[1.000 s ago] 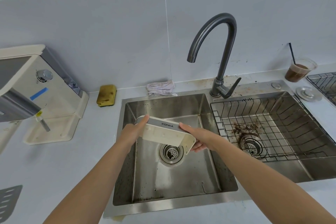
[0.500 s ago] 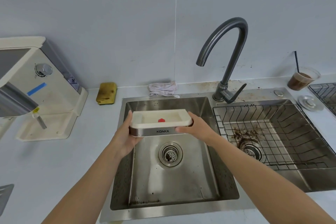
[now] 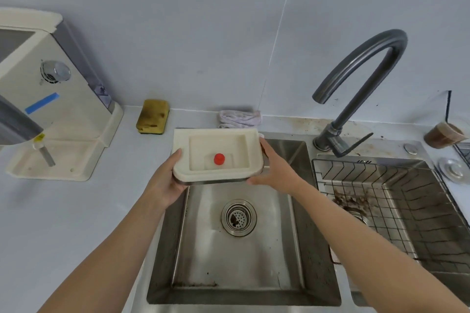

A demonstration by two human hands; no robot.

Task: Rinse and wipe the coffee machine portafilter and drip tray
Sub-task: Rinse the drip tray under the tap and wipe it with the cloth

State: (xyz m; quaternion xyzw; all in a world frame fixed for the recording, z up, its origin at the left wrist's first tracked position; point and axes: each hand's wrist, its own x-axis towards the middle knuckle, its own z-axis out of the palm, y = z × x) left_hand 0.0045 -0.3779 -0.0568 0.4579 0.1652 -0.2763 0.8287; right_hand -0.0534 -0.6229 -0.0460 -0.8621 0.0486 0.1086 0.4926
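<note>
drip tray: a person is holding the cream drip tray (image 3: 183, 145) level over the back-left corner of the left sink basin (image 3: 241, 262), open side up, a red float (image 3: 219, 159) showing inside.
grip: the left hand (image 3: 164, 185) is cupping the tray's left end, thumb on the rim; the right hand (image 3: 276, 170) is clasping the right end, fingers curling beneath.
progress: the tray is looking emptied; no water is running from the faucet (image 3: 361, 63), so rinsing may be done or pending, and wiping is likely waiting. no portafilter is showing.
count: two hands, one tray, one float, one faucet, one sponge (image 3: 152, 116), one cloth (image 3: 239, 118), one coffee machine (image 3: 50, 99).
</note>
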